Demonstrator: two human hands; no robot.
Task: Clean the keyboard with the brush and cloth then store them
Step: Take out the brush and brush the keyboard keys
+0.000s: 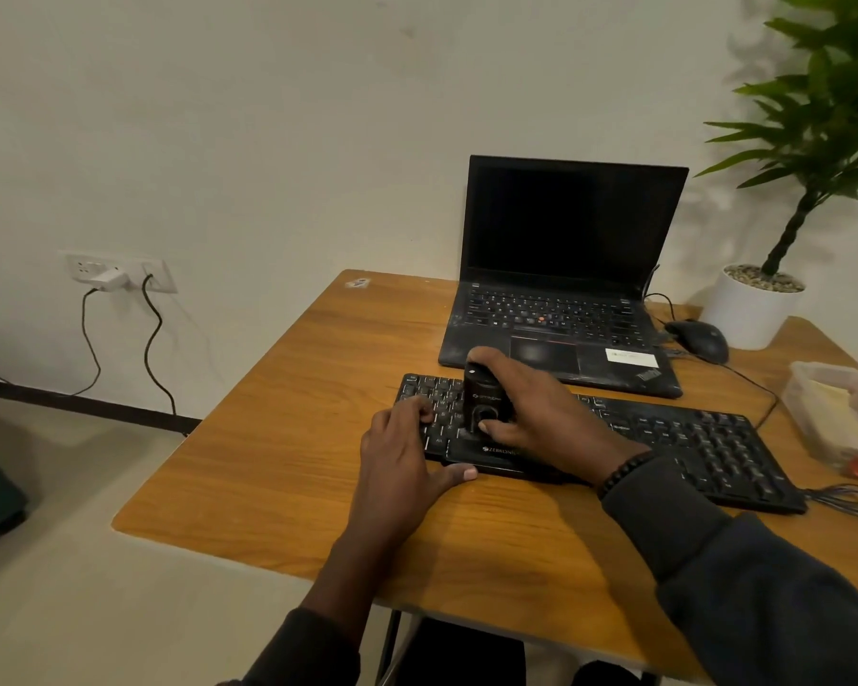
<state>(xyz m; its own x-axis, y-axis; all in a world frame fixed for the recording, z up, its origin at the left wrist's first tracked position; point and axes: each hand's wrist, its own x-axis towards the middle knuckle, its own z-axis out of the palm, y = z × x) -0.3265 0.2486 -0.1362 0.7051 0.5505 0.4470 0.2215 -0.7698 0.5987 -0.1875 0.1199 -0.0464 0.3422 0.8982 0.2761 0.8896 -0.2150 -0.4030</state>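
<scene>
The right hand (526,413) is gripping the squat black cylindrical brush (484,401) upright on the left end of the long black plastic keyboard (664,433) — fingers curled round it. The left hand (407,448) is lying spread, steadying that end. The uncleaned length is running rightward from the brush.

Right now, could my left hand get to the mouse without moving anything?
Probably not easily. The left hand rests on the keyboard's left end, while the mouse sits far right beside the laptop, with the right hand holding the brush between them.
</scene>
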